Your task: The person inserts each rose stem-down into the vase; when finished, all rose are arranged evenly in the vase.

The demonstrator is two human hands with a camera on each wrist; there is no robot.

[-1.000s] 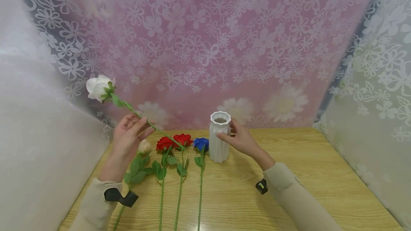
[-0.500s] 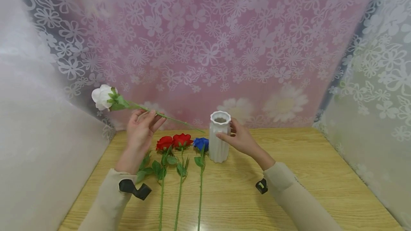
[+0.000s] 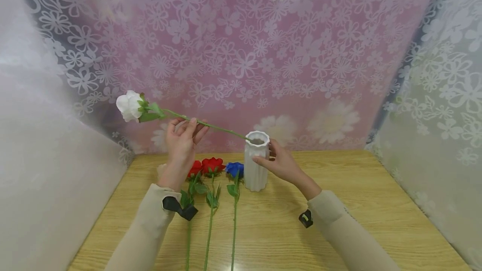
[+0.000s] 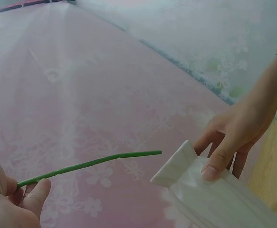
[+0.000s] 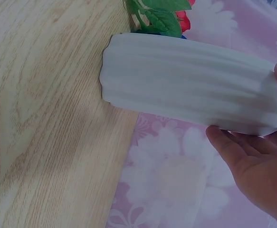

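Note:
My left hand pinches the green stem of a white rose between thumb and fingers. The bloom points up to the left, and the stem slopes down to the right. In the head view the stem's cut end overlaps the scalloped mouth of a white ribbed vase; in the left wrist view the stem ends just short of the rim. My right hand grips the upper right side of the vase, thumb in front and fingers behind. The vase stands upright on the table.
Two red roses and a blue rose lie left of the vase, stems toward me. A pale rose is mostly hidden behind my left forearm. Behind the wooden table hangs a pink floral curtain.
My left hand has moved right with the white rose, and the stem has swung flatter, its tip now at the vase's mouth. My right hand and the vase have stayed in place.

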